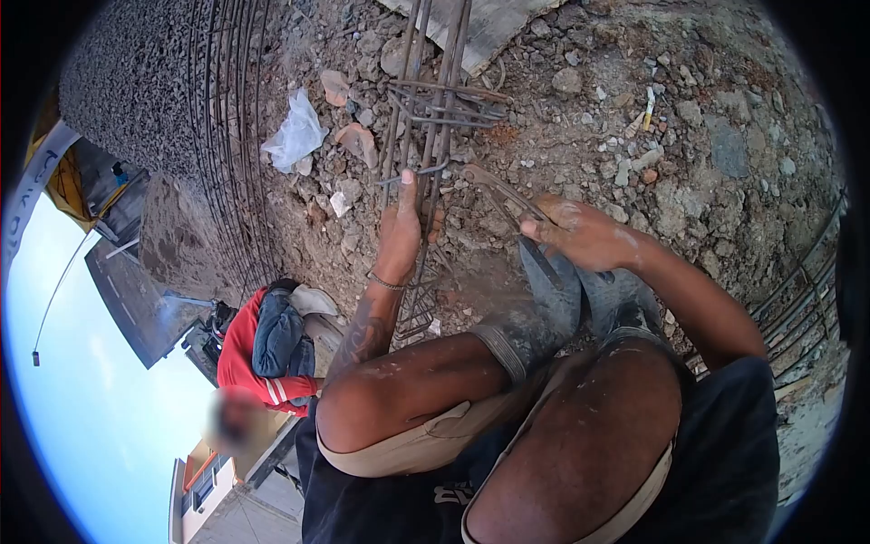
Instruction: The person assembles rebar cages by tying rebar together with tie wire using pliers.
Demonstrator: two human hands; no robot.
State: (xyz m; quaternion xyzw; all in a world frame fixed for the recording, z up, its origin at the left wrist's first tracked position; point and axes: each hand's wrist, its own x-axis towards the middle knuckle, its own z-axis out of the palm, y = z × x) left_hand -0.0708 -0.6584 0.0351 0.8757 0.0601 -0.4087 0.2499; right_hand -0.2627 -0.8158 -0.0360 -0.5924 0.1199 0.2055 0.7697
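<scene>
My left hand (401, 238) is closed round long rusty rebar rods (444, 82), its thumb pressed up against a stirrup (435, 170) that crosses them. More stirrups (453, 107) sit bunched a little farther up the same rods. In my right hand (580, 234) is a pair of rusty pincers (506, 194), held by the handles. Their head points toward the stirrup at my left thumb, a short gap away from it. Both hands are in front of my bent knees, above dusty rubber boots (553, 295).
Rubble and loose stones (553, 163) cover the ground. A white plastic bag (296, 131) lies to the left, beside long rods (227, 136) and a dark gravel heap (127, 86). A person in a red top (245, 349) bends at the lower left. Curved rods (807, 299) lie at right.
</scene>
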